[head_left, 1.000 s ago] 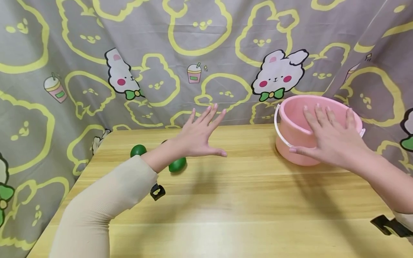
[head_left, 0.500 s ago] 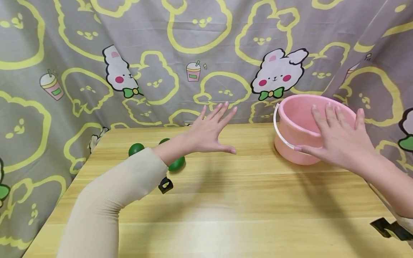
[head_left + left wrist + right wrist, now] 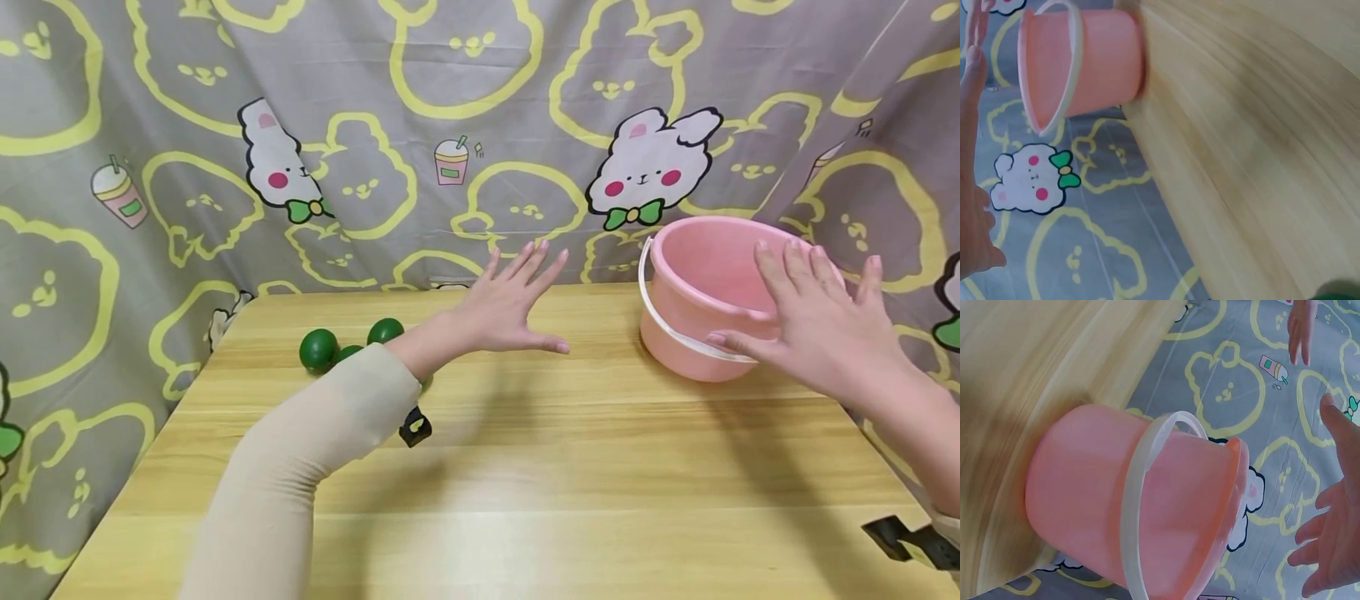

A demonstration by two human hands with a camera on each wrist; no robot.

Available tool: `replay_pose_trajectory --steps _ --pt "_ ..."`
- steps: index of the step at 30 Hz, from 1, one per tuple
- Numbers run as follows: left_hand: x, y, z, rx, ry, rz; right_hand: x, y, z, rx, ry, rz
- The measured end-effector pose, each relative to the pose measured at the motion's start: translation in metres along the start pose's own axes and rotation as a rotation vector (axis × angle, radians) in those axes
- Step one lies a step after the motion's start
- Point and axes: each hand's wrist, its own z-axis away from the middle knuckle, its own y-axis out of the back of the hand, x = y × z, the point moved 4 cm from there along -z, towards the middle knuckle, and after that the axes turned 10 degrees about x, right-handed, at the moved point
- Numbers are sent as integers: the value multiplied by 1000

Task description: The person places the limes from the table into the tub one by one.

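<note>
My left hand (image 3: 506,307) hovers over the middle of the table with its fingers spread, holding nothing. Behind its wrist lie several round, dark green fruit-like things, one green ball (image 3: 318,350) at the far left and another green ball (image 3: 386,331) by the forearm; the sleeve partly covers the others. A pink bucket (image 3: 693,346) with a white handle (image 3: 655,312) stands at the back right. My right hand (image 3: 832,333) is raised in front of the bucket, fingers spread, and overlaps its rim in the head view. In the right wrist view the right hand (image 3: 1335,531) is apart from the bucket's mouth.
A wooden table (image 3: 525,467) reaches back to a grey curtain (image 3: 360,75) with yellow outlines and rabbit prints. The curtain also runs along the left and right sides. A black strap piece (image 3: 415,427) shows below the left cuff.
My left hand has drifted right over the table, which uncovers more of the green balls. My right hand has also moved right, across the front of the bucket. Both stay spread.
</note>
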Motion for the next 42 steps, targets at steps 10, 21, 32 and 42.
replay_pose_trajectory --steps 10,21,32,42 --pt "5 -6 -14 31 -12 -9 9 -1 10 21 -32 -8" --pt "13 -15 -32 6 -8 -28 18 -3 22 88 -45 14" --pt "18 -26 -45 -29 -40 -17 31 -6 32 176 -27 67" --pt "28 -34 -62 -59 -60 62 34 -9 36 806 206 -52"
